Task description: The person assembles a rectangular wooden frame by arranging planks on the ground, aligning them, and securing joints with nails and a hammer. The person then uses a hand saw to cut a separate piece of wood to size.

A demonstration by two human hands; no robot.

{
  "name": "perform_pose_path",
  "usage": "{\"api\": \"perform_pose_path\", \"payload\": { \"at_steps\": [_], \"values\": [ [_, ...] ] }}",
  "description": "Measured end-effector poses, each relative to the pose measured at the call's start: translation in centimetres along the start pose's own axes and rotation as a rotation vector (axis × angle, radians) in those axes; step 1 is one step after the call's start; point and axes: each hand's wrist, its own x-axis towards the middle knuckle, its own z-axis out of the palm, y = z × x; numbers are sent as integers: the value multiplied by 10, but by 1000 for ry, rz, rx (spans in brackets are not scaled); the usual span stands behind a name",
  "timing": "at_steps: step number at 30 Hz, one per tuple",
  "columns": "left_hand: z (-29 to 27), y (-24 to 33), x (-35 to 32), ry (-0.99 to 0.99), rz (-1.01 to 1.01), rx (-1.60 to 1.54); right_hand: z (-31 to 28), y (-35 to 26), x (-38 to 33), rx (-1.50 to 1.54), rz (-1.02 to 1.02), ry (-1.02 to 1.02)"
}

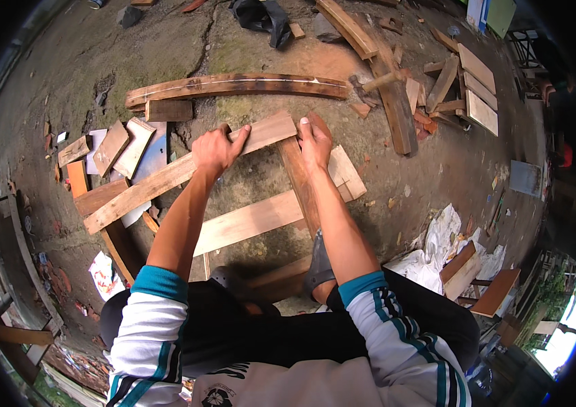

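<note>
My left hand point(215, 150) is wrapped round a pale wooden plank point(159, 182), which slants from the lower left up to the right. At the plank's right end, a darker brown wooden bar point(297, 178) meets it at an angle. My right hand point(315, 144) grips the top of that bar, thumb up, close to the plank's end. Part of the bar is hidden by my hand and forearm. Nearer to me, a second pale plank point(247, 222) crosses the bar low down, running almost parallel to the first. My sandalled foot point(320, 264) is by the bar's lower end.
Beyond my hands lies a long beam point(234, 85) with a short block point(169, 110) beside it. A hammer point(377, 83) rests on a dark timber point(396, 115) at the far right. Offcuts point(113, 146) are heaped at left, boards point(481, 88) at right, and a white sack point(440, 237) nearby.
</note>
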Motion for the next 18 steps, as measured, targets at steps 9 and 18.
{"api": "perform_pose_path", "payload": {
  "at_steps": [9,18],
  "values": [
    [-3,3,-2,65,11,-16,41,41,-117,425,99,-130],
    [0,8,-1,63,-5,-9,80,64,-45,1074,594,-144]
  ]
}}
